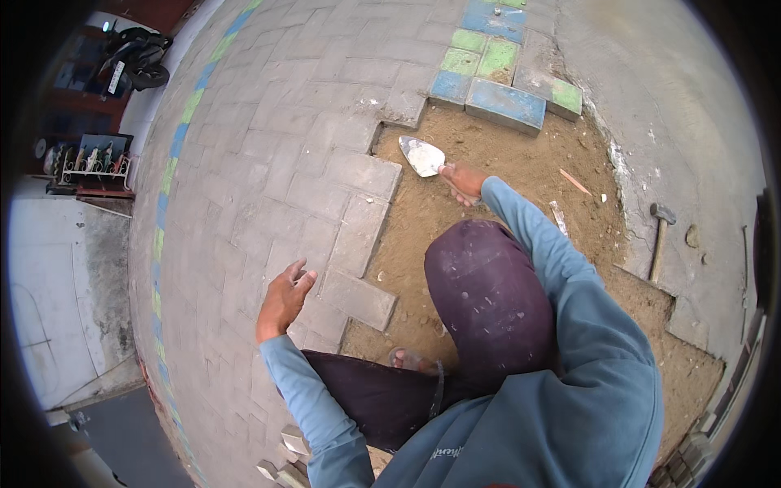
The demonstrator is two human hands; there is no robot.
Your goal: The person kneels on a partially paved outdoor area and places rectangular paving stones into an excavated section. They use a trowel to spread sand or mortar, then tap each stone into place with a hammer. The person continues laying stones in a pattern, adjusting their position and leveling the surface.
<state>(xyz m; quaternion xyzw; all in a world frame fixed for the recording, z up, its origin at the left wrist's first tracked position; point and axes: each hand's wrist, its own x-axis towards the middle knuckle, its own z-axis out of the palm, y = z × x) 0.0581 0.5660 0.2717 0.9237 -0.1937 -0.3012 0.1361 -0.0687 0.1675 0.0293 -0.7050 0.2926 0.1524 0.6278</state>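
My right hand (460, 180) grips a pointed trowel (419, 153) with pale residue on its blade, low over the bare sand bed (512, 179) beside the stepped edge of grey pavers (364, 229). My left hand (286, 297) is open and hovers above the grey pavers at lower left, fingers curved and apart, holding nothing. A blue-topped paver (504, 104) and green and blue blocks (498, 58) border the sand at the top. My knee in purple trousers covers part of the sand.
A hammer (657, 240) lies on the concrete strip (691, 122) at right, near small stones. A thin wooden sliver (575, 181) lies on the sand. Loose pavers (294, 443) sit at bottom. A parked motorbike (134, 57) and a rack (93, 163) stand by the left wall.
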